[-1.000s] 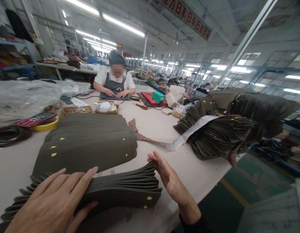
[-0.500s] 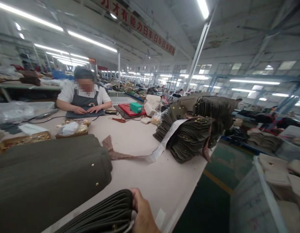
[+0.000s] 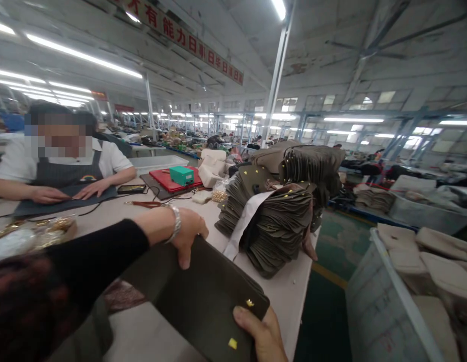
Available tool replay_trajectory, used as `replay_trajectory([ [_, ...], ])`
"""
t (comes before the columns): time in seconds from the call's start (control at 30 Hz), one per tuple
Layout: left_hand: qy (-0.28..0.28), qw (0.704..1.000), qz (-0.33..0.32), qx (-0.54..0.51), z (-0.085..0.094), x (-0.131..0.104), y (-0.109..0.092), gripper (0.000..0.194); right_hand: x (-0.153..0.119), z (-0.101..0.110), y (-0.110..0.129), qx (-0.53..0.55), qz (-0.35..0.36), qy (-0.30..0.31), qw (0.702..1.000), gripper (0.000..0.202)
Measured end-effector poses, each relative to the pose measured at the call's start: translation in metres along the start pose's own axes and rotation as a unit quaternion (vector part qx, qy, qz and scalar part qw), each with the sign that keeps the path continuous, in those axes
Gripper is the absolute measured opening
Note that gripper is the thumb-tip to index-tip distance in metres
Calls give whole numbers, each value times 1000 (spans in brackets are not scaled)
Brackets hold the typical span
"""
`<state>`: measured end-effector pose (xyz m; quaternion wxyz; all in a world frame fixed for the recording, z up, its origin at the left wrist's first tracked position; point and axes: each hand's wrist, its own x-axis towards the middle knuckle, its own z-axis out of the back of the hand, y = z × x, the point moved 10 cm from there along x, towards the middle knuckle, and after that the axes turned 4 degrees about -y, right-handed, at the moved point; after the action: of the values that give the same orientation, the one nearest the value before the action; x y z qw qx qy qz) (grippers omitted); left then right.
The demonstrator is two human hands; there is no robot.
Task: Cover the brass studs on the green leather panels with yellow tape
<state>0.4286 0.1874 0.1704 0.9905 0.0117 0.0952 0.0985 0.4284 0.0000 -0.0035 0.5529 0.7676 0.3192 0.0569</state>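
Dark panel stack (image 3: 207,294) at lower centre of frame, long axis running down-right, left hand (image 3: 188,229) gripping its upper edge, right hand (image 3: 266,334) clamping the lower-right end; bigger panel pile (image 3: 279,226) sits beyond, right of centre.

The left fingers (image 3: 202,229) and right fingers (image 3: 245,319) grip dark olive panels (image 3: 207,294) over the pale table (image 3: 284,291).
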Motion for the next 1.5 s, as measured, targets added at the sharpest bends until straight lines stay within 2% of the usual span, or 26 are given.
replay_trajectory([
  [0.03,77,997,-28,15,-11,26,-7,46,11,10,-1,9,-11,-25,1000,61],
  [0.1,100,994,-46,19,-19,75,-11,57,34,28,-4,23,-24,-69,997,61],
  [0.17,89,994,-56,18,-34,116,-15,63,56,43,-9,34,-27,-98,994,61],
  [0.23,78,995,-63,16,-55,148,-19,58,75,54,-17,38,-31,-113,992,61],
  [0.33,33,997,-67,3,-80,170,-23,50,92,65,-27,33,-35,-120,992,67],
  [0.43,-55,996,-64,-28,-90,157,-15,55,97,64,-31,34,-37,-99,994,70],
  [0.53,-161,985,-7,-63,-99,111,13,59,95,57,-31,45,-57,-68,995,64],
  [0.57,-209,974,47,-79,-103,90,29,58,93,57,-32,46,-64,-66,995,62],
  [0.6,-282,938,136,-151,-108,63,52,59,92,57,-31,43,-69,-70,994,61],
  [0.63,-314,903,191,-223,-122,39,66,62,91,59,-31,39,-71,-79,994,61],
  [0.67,-323,877,224,-278,-139,20,71,64,90,60,-29,35,-67,-88,993,61],
  [0.73,-331,849,232,-339,-166,-5,62,63,88,61,-26,29,-55,-96,993,63],
  [0.8,-349,838,235,-347,-180,-19,42,63,87,60,-23,21,-47,-101,994,63],
  [0.9,-307,864,232,-325,-191,-14,8,66,86,64,-23,0,-52,-126,991,61],
  [1.0,-250,895,223,-295,-190,0,-10,65,83,62,-21,3,-59,-129,990,57],
  [1.13,-233,906,198,-293,-179,9,-9,61,80,54,-19,-12,-71,-105,992,59],
  [1.27,-234,901,212,-297,-179,10,-5,58,76,52,-15,-55,-72,-91,992,66],
  [1.4,-244,890,233,-306,-184,9,-4,55,73,60,-7,-94,-58,-102,989,72],
  [1.5,-246,886,234,-315,-186,11,-4,54,72,75,-4,-126,-53,-127,982,81],
])
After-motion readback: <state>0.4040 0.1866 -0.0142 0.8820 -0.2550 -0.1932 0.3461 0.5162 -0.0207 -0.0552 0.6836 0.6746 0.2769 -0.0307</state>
